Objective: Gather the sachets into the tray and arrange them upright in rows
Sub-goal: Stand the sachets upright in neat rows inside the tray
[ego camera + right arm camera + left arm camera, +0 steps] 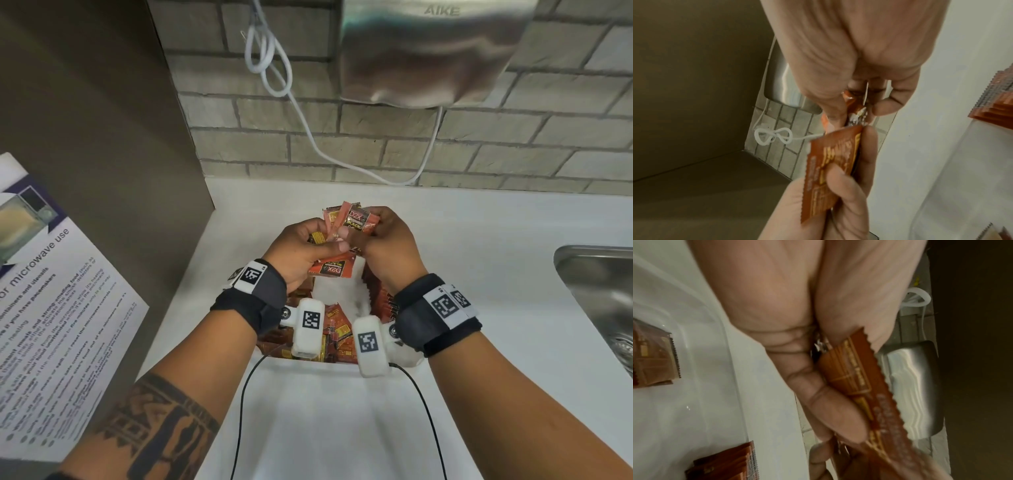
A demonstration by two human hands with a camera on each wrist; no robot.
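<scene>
Sachets [352,219], orange-brown with black labels, are bunched above the far end of the white tray [335,294], pinched between both hands: the left hand [305,250] curls round several at 9 o'clock of the bunch, the right hand [387,246] grips them at 3 o'clock. More sachets stand in rows along the tray's sides on the white tabletop [479,274], a steel sink [596,281] at 3 o'clock.
</scene>
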